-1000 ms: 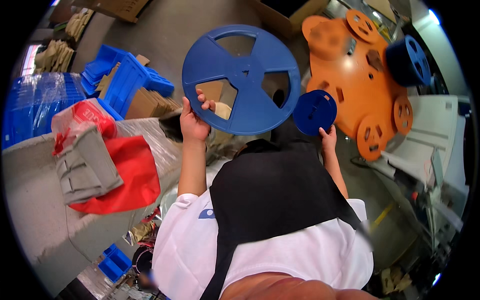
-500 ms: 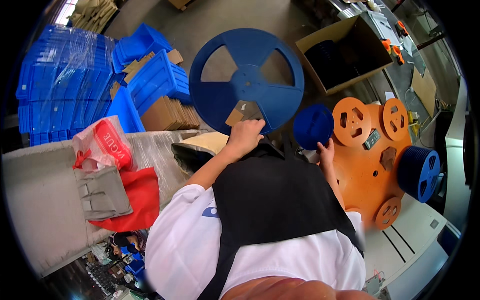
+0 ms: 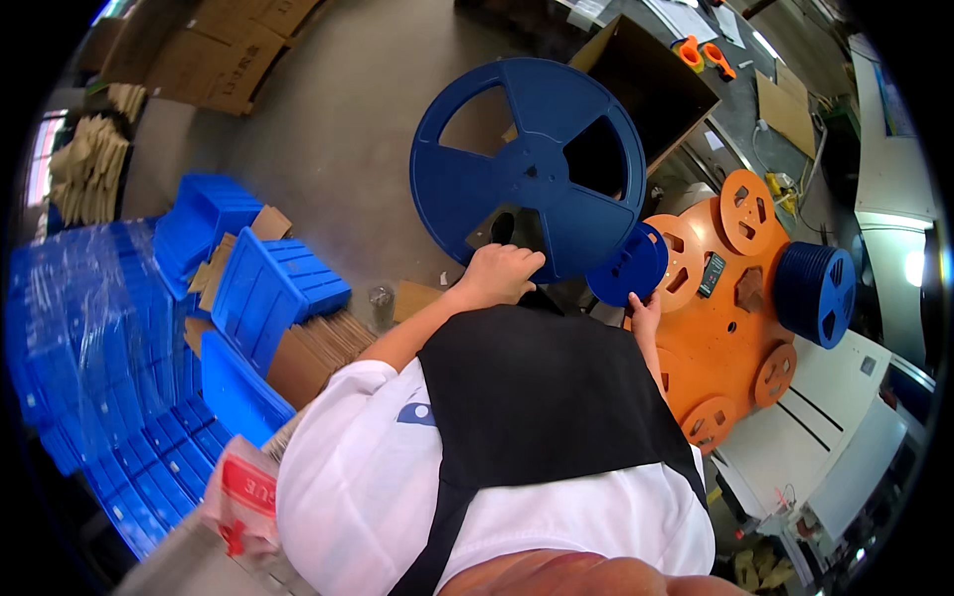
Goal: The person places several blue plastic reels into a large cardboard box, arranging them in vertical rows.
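Note:
In front of my body stands a large blue reel (image 3: 457,184) with three wide cut-outs. My left hand (image 3: 500,274) is closed on its lower rim, fingers curled over the near edge. A smaller blue reel (image 3: 634,263) is held by its near edge in my right hand (image 3: 645,316), just right of the large one. The small reel overlaps an orange disc reel (image 3: 678,263) behind it. My fingertips on the far sides of both reels are partly hidden.
To the right is an orange round table (image 3: 715,333) carrying orange reels and a stack of blue reels (image 3: 820,293). An open cardboard box (image 3: 666,79) stands behind the large reel. Blue crates (image 3: 263,288) and a film-wrapped blue stack (image 3: 94,298) are at left. Tape dispensers (image 3: 701,58) lie far right.
My view has turned left, bringing more floor and cardboard boxes into sight. The large reel has shifted right in view and now overlaps the open box. Both hands keep their grips.

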The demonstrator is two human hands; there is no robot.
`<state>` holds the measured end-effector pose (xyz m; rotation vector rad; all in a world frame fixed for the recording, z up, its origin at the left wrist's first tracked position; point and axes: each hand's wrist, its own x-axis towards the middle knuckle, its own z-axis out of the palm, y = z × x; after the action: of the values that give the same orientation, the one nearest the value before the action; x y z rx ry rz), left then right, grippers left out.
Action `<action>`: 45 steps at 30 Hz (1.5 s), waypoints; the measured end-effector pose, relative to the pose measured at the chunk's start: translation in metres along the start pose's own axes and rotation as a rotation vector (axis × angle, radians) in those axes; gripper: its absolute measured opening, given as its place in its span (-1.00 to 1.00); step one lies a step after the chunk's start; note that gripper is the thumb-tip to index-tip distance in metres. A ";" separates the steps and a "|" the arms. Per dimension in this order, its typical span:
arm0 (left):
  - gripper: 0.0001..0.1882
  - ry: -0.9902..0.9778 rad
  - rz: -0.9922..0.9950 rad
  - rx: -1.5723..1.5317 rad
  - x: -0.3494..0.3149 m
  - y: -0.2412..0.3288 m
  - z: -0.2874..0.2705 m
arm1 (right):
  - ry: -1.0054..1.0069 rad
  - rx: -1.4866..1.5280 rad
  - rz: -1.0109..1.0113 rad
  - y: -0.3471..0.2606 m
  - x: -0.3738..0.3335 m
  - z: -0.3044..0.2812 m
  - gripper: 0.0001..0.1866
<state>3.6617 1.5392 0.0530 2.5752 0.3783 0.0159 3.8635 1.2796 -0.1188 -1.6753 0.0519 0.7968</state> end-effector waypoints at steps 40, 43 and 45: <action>-0.62 0.045 -0.685 -1.677 0.300 -0.178 -0.041 | 0.524 0.407 0.210 -0.066 0.067 0.028 -0.72; -0.62 0.038 -0.654 -1.530 0.327 -0.178 -0.038 | 0.612 0.330 0.288 -0.061 0.056 0.042 -0.68; -0.64 0.024 -0.620 -1.372 0.352 -0.173 -0.030 | 0.627 0.366 0.302 -0.061 0.043 0.048 -0.64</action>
<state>3.9511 1.7915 -0.0317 1.0572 0.7972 0.0581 3.9013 1.3551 -0.0918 -1.5198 0.8524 0.4155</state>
